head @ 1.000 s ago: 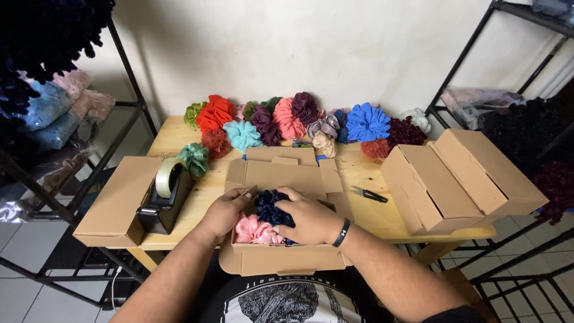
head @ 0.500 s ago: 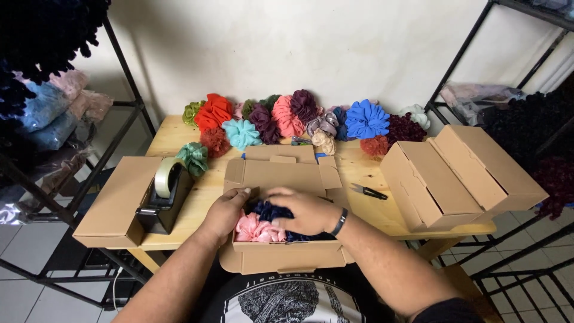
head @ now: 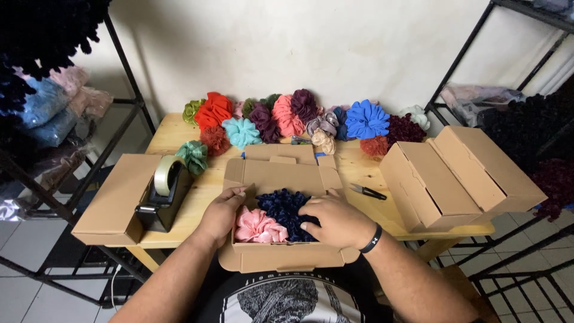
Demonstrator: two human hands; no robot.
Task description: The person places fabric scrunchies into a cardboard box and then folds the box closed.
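The right hand [head: 338, 220] is laid palm-down over a dark blue scrunchie [head: 286, 209], fingers spread and pressing on its ruffles rather than clenched around it, while the left hand [head: 222, 212] is curled over the left wall of the open cardboard box [head: 281, 256], thumb inside, the wall lightly pinched. The blue scrunchie is seated in the box, touching a pink scrunchie [head: 258, 226] tucked just beside it at the front left. Soft, light, springy fabric is to be expected here: it can be squashed flat and will puff back, so it is best gathered by a bunch of folds from above, with no fear of breakage. The box itself looks thin and bendable, better steadied at its walls than lifted by its flaps. Further out on the bench [head: 197, 197], a tape dispenser [head: 162, 194] stands to the left, closed boxes [head: 460, 176] are stacked to the right, a small black tool [head: 368, 191] lies between, and a row of coloured scrunchies [head: 299, 119] is lined along the wall.
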